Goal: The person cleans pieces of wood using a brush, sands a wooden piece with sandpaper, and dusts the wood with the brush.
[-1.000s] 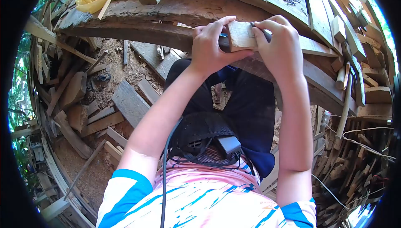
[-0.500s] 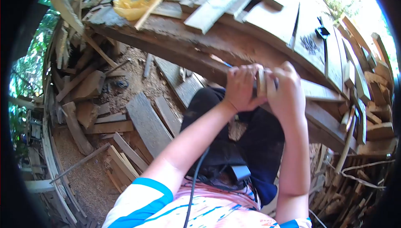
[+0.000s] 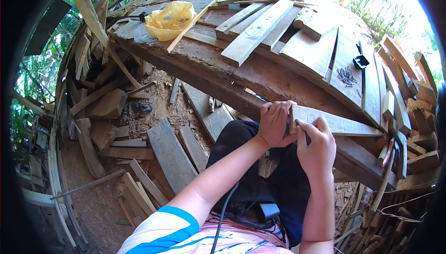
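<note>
A pale wooden plank (image 3: 337,120) lies along the near side of the workbench, its cut end towards me. My left hand (image 3: 275,125) is closed at the left side of that end, fingers on top and thumb below. Beside the same end, my right hand (image 3: 317,143) is closed in a pinch. A small dark tip shows between its thumb and forefinger, against the plank's end face; it is too small to name. On the bench beyond are a pile of nails (image 3: 346,76) and a black object (image 3: 360,61).
The rough, heavy bench (image 3: 186,65) runs across in front of my knees. Several boards (image 3: 260,31) and a yellow plastic bag (image 3: 171,20) lie on it. Wood offcuts (image 3: 172,154) cover the sawdust-strewn ground at left, with more stacked wood (image 3: 425,128) at right.
My right hand has come down from the top of the plank's end to its near side, uncovering the end. The left hand stays at the plank. The view has shifted, showing more of the bench.
</note>
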### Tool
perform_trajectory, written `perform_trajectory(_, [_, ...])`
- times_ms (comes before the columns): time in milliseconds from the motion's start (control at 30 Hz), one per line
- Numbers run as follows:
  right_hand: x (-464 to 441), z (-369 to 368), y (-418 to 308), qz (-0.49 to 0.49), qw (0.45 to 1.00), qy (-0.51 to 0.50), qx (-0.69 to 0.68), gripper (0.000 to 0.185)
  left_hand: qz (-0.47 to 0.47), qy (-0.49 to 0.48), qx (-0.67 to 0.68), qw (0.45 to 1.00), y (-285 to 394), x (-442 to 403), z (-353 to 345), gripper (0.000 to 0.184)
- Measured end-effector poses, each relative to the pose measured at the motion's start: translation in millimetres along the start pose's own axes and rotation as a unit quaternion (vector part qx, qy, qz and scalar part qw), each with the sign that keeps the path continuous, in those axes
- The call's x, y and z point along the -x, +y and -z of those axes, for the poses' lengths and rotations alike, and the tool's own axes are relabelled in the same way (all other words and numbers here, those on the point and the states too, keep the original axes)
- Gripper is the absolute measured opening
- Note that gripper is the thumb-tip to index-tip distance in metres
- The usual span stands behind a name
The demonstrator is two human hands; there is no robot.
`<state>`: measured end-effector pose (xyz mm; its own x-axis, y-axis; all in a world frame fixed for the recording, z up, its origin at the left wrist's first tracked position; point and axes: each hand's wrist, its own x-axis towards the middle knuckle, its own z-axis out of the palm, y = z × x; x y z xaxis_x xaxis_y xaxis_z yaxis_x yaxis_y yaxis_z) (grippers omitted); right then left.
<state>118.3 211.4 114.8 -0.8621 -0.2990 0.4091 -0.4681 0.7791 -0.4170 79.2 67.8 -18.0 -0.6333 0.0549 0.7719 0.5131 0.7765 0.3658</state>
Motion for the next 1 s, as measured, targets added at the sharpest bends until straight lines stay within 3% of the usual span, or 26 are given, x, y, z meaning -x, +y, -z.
perform_trajectory(100, [-8.0,-9.5,1.3,-0.009,0.999,0.043,0.032,0.01,0.008,0.005,0.0,1.0,1.9,0.2,-3.1,0.093])
perform_trajectory(167, [-25.9,-22.7,-0.9,-0.033,0.996,0.06,0.055,0.014,0.001,0.018,-0.004,1.0,3.7,-1.7,-1.3,0.081])
perform_trajectory(300, [-23.9,-26.8,-2.2,-0.023,0.996,0.05,0.063,0.018,-0.014,0.011,0.001,1.0,1.6,-0.6,3.5,0.078])
perform_trajectory(400, [6.9,-16.1,-21.6,-0.033,0.997,0.035,0.055,0.015,0.021,-0.012,0.014,1.0,-1.8,2.9,-3.7,0.086])
perform_trajectory(533, [-7.4,-20.2,-16.5,-0.059,0.997,0.044,0.035,0.015,0.036,-0.01,0.006,0.999,1.3,2.4,-7.4,0.083])
perform_trajectory(600, [-28.5,-30.3,-10.8,-0.067,0.995,0.062,0.047,0.016,-0.013,0.033,-0.016,0.999,1.7,-2.4,-2.8,0.082])
perform_trajectory(767, [-44.6,-49.5,-9.4,-0.08,0.991,0.068,0.084,0.016,-0.02,0.023,-0.027,0.999,-2.8,0.1,-4.6,0.083])
perform_trajectory(900, [-5.8,-36.1,-19.7,-0.045,0.995,0.081,0.047,0.019,-0.007,0.008,-0.019,1.0,-3.7,3.6,-6.9,0.081])
perform_trajectory(1000, [-8.3,-15.4,15.9,-0.065,0.987,0.115,0.093,0.021,0.003,0.019,0.007,1.0,2.5,-0.2,1.2,0.086])
